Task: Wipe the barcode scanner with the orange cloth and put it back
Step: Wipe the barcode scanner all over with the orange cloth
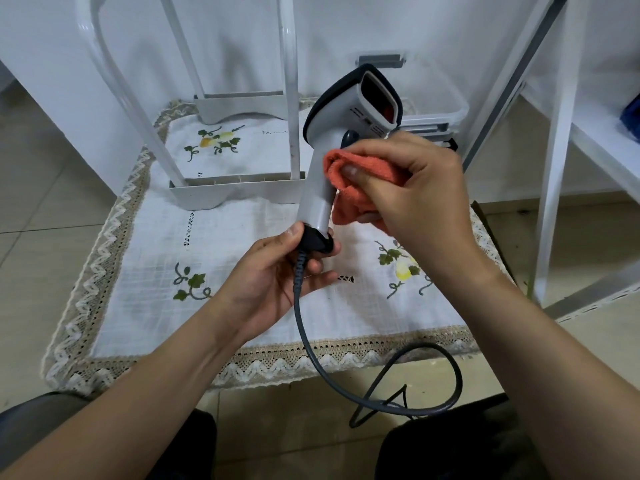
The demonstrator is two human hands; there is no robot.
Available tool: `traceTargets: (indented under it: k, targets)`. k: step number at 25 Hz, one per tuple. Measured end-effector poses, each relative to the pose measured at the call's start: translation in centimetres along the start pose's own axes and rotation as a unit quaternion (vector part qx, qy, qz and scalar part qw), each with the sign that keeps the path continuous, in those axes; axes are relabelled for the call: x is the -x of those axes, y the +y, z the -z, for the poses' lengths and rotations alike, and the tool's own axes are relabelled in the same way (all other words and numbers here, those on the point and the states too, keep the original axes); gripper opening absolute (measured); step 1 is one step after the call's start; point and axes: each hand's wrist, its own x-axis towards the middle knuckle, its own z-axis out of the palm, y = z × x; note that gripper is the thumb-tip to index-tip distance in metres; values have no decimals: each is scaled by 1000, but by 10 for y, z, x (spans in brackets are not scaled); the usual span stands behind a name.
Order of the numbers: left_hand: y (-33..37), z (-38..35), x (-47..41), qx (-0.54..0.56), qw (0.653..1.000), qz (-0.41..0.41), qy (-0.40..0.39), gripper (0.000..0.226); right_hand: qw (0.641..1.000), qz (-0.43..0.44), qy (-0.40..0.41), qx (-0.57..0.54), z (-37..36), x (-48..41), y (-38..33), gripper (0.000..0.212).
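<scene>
Left grip (273, 275) pinches the scanner (346, 109) by its dark base, upright above the counter (145, 244); right grip (426, 188) presses the soft orange cloth (370, 164) against the handle. Scanner looks light, stiff and smooth, best held low.

Left hand (277, 271) grips the dark base of the barcode scanner (341, 140), held upright above the cloth-covered counter (242, 220). Right hand (415, 181) presses the bunched orange cloth (363, 181) against its grey handle. Cable (346, 386) loops downward.
</scene>
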Motion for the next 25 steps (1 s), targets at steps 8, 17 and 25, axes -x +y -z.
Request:
traceTargets:
  k: [8,17,25]
  targets:
    - [-1,2,-4,23,999,-26,7,32,993,4,-118,7,-1,2,2,21]
    - [-5,1,-5,35,999,-6,-8,39,983,-5,-185,-5,0,4,4,17]
    - [2,17,-6,177,972,59,-146,35,952,-237,12,-192,-3,-3,-2,10]
